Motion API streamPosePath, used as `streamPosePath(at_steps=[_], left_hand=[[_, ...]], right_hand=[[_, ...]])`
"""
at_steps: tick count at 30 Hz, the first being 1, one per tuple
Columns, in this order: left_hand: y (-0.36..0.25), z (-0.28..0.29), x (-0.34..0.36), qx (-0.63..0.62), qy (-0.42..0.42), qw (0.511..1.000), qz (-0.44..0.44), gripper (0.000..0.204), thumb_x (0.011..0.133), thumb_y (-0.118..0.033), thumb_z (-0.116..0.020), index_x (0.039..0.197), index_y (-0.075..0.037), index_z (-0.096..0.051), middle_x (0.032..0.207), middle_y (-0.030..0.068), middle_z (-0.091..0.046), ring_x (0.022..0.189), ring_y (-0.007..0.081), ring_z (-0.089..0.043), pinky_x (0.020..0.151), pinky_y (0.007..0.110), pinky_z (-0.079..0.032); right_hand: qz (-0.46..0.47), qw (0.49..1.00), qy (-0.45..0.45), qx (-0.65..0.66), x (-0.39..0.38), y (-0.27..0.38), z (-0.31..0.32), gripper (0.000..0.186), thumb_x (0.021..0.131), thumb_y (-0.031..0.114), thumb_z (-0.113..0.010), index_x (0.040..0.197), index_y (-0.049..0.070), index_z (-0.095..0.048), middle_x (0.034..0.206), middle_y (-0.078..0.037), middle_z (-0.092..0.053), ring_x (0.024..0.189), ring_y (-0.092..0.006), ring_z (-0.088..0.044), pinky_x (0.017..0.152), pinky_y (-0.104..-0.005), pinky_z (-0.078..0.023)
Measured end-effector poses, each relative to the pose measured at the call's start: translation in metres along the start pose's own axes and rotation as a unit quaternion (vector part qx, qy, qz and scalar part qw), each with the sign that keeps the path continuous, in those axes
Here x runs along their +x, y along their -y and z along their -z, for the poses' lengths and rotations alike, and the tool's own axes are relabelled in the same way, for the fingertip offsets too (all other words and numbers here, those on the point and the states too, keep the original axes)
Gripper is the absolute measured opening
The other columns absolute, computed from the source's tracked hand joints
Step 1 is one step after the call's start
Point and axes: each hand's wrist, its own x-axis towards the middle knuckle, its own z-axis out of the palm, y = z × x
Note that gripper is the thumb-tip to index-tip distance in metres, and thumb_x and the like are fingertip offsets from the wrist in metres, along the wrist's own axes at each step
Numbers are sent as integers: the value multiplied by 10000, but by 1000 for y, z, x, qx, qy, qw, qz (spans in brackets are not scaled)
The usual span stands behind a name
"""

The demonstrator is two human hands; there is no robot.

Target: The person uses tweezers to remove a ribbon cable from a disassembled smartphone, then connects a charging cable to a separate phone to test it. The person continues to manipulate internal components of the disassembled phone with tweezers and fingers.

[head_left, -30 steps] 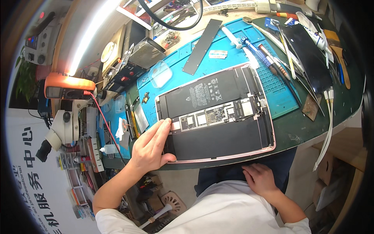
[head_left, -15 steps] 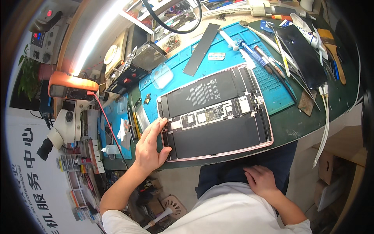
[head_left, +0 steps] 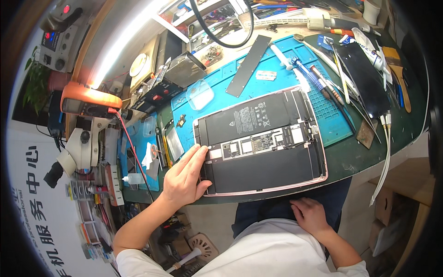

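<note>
A tablet with its screen off (head_left: pixel 286 162) lies on the bench near its front edge, partly over the blue mat. Its pink frame surrounds two black battery panels and a middle strip of circuit board (head_left: pixel 260 144). My left hand (head_left: pixel 184 177) rests against the tablet's left edge, fingers stretched out together and thumb apart, touching the frame without closing round it. On my lap, over dark trousers, my right hand (head_left: pixel 311 214) lies with fingers loosely bent and nothing visible in it. Its fingertips are partly hidden.
Beyond the tablet, a blue mat (head_left: pixel 230 104) carries a long dark plate (head_left: pixel 248 65), a clear plastic box (head_left: pixel 200 94) and syringes. Tweezers, brushes and a dark screen panel (head_left: pixel 367 78) crowd the right. An orange multimeter (head_left: pixel 90 100) and a microscope (head_left: pixel 83 147) stand left.
The view has shifted slightly, so the bench, tablet and left hand appear a little lower and farther right. My left hand stays at the tablet's edge; my right hand remains on my lap.
</note>
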Motion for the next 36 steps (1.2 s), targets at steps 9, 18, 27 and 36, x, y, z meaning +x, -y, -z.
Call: streamPosePath(at_steps=[9, 18, 27, 36], left_hand=[[2, -4, -1, -18, -19, 999, 24, 655, 1067, -432, -600, 1418, 120, -566, 1335, 196, -719, 1256, 431, -670, 1044, 453, -571], [0, -2, 1, 3, -7, 1000, 18, 632, 1071, -446, -567, 1437, 69, -593, 1356, 182, -711, 1250, 421, -677, 986, 447, -589], [2, -7, -6, -34, -45, 998, 20, 695, 1039, -401, -644, 1498, 100, -494, 1347, 184, -724, 1240, 442, -671, 1005, 472, -575], [0, 2, -5, -31, -43, 998, 33, 681, 1059, -505, -582, 1395, 88, -605, 1326, 185, -719, 1262, 421, -657, 1084, 502, -513]], right_hand=[[-15, 999, -39, -22, -6, -24, 8, 141, 908, 118, -748, 1031, 57, -781, 875, -127, -730, 801, -329, -722, 737, -435, -593], [-16, 998, -34, -46, -10, -31, 10, 150, 916, 135, -749, 1042, 62, -784, 930, -139, -757, 827, -335, -735, 752, -426, -606], [78, 994, -70, -22, 9, 26, 47, 190, 883, 78, -785, 1072, 71, -801, 849, -92, -749, 737, -279, -718, 697, -387, -593], [258, 930, -237, -109, 55, 80, 131, 403, 733, -24, -820, 1125, 67, -814, 790, 25, -614, 624, -181, -591, 598, -320, -473]])
